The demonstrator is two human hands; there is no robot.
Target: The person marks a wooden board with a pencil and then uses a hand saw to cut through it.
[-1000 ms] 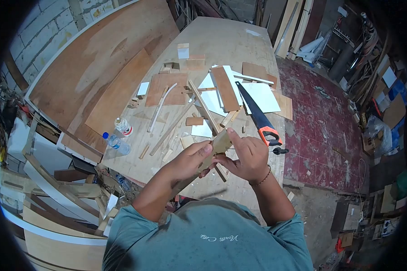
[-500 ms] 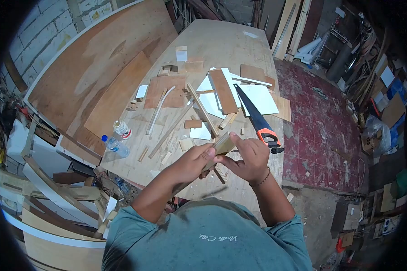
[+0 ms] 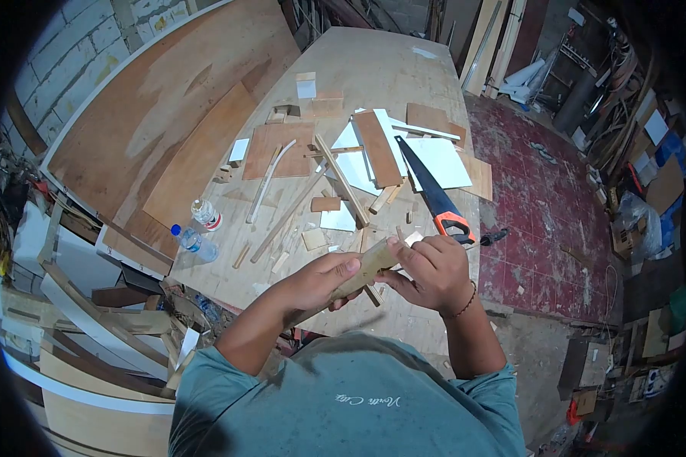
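Observation:
My left hand is wrapped round a yellowish wooden strip, its thumb lying along the upper side. The strip slants from near my body up to the right, with small dark marks on its face. At its far end, my right hand is closed, the thumb and fingers pressed against the end. A thin pale sliver stands up beside the right fingertips. Just beyond that hand lies a handsaw with an orange and black handle. A narrow wooden stick pokes out below the strip.
Across the plywood table lie white-faced boards, a brown board, several wooden sticks and small offcuts. A water bottle and a white bottle stand at the left edge. Large plywood sheets lean beyond. Red flooring lies to the right.
The wooden strip has turned so its broad face shows instead of its layered edge. My right hand has moved slightly right and down, its fingers curled more closely at the end.

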